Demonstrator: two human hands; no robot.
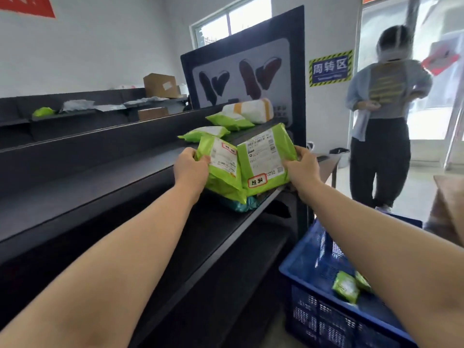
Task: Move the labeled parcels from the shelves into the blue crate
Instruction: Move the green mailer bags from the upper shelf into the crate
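Both arms are reaching forward, extended over the dark shelf. Left hand is clenching its grip on the left edge of a green labeled parcel; right hand is grasping the right edge of a second green parcel. Both parcels are tilting upright, touching each other, bottoms at the shelf. Blue crate is sitting lower right on the floor, small green parcels inside.
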